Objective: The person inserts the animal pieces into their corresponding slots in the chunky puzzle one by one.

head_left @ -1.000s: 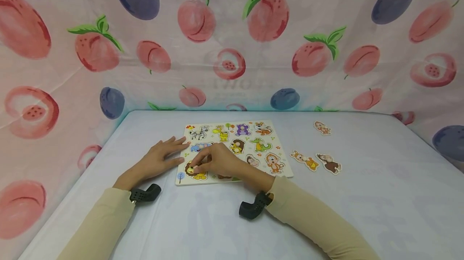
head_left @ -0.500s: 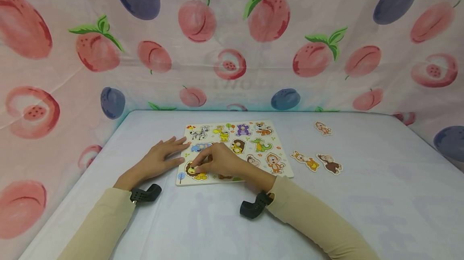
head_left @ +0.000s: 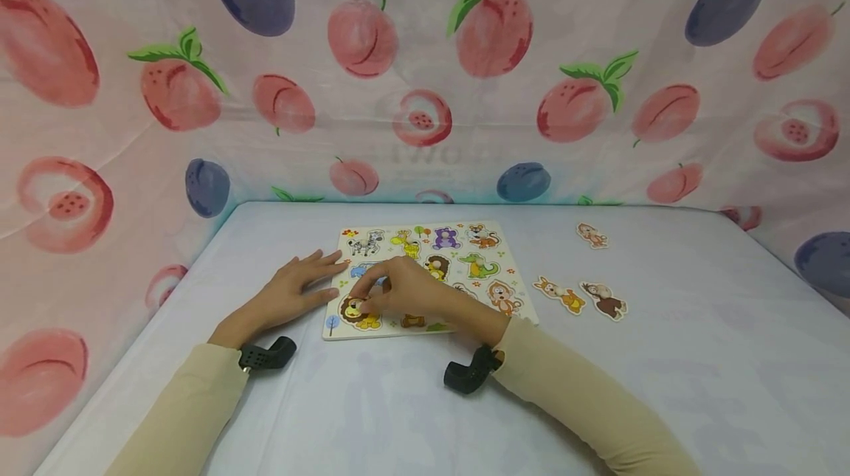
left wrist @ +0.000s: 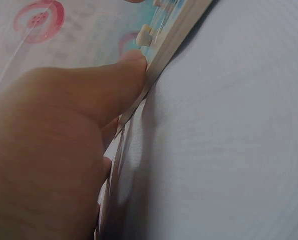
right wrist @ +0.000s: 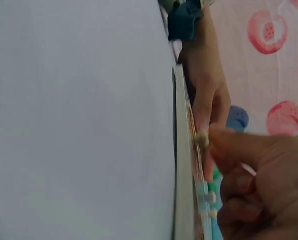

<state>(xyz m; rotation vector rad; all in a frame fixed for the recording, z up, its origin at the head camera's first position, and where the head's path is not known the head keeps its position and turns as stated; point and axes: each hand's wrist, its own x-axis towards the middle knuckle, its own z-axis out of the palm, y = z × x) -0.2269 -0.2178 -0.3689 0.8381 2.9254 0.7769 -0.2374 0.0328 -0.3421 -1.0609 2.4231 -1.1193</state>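
Observation:
A wooden knob puzzle board (head_left: pixel 392 334) with animal pictures lies on the white table. My left hand (head_left: pixel 285 291) rests at its left edge, fingers spread over the rim; in the left wrist view the thumb (left wrist: pixel 123 80) presses the board's edge (left wrist: pixel 164 55). My right hand (head_left: pixel 405 290) is over the lower left of the board, thumb and index finger just beside the lion piece (head_left: pixel 367 321), which sits in its place. In the right wrist view the small knob (right wrist: pixel 202 138) shows just off the fingertips. The right hand and forearm hide part of the bottom row.
To the right of the board lie a kangaroo piece (head_left: pixel 560 294), a brown animal piece (head_left: pixel 603 300) and, farther back, a small monkey piece (head_left: pixel 592 235). Each wrist wears a black camera mount (head_left: pixel 268 354). A fruit-print curtain (head_left: pixel 425 40) stands behind the table.
My right hand has let go of the lion's knob and lifted slightly up and to the right, showing more of the lion's face. My left hand has stayed still.

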